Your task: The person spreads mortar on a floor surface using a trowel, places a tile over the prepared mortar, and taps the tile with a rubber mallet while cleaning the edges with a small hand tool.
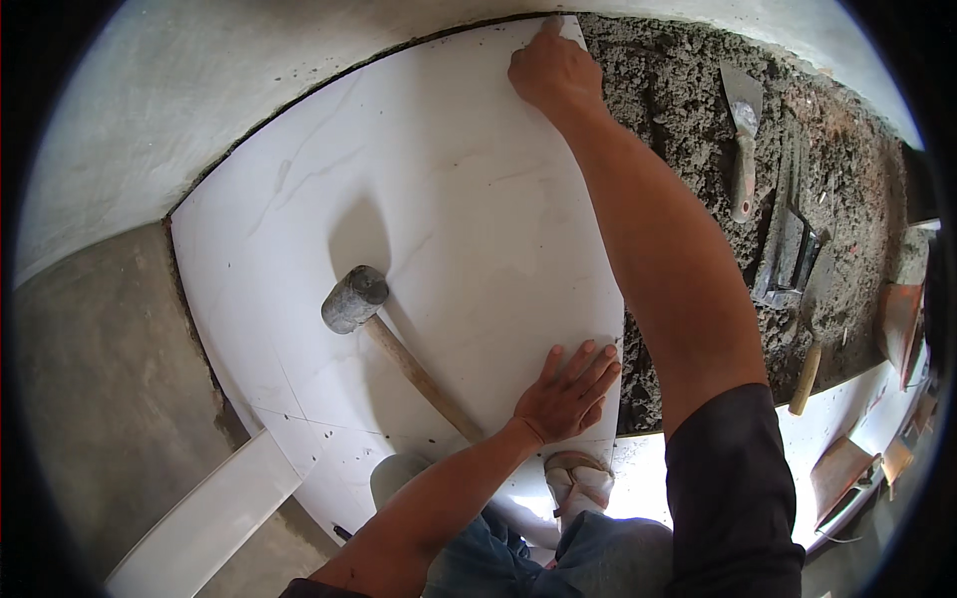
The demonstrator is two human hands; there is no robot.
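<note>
A large white marbled tile [478, 229] lies against the wall at the far side. My left hand [566, 392] rests flat on it near its right edge, fingers stretched out and holding nothing. At the tile's far right corner, my right hand [556, 72] has most fingers curled, with one finger extended to the edge by the wall. Nothing shows in its grip. A rubber mallet [356, 299] with a wooden handle lies on the tile, left of my left hand. Rough grey mortar [658, 90] borders the tile's right edge, beneath my right forearm.
On the mortar lie a putty knife [744, 130], a metal trowel [783, 264] and a tool with a wooden handle [805, 379]. A white strip [214, 513] stands at lower left. The curved grey wall [249, 70] bounds the far side. My sandalled foot [580, 478] is close behind my left hand.
</note>
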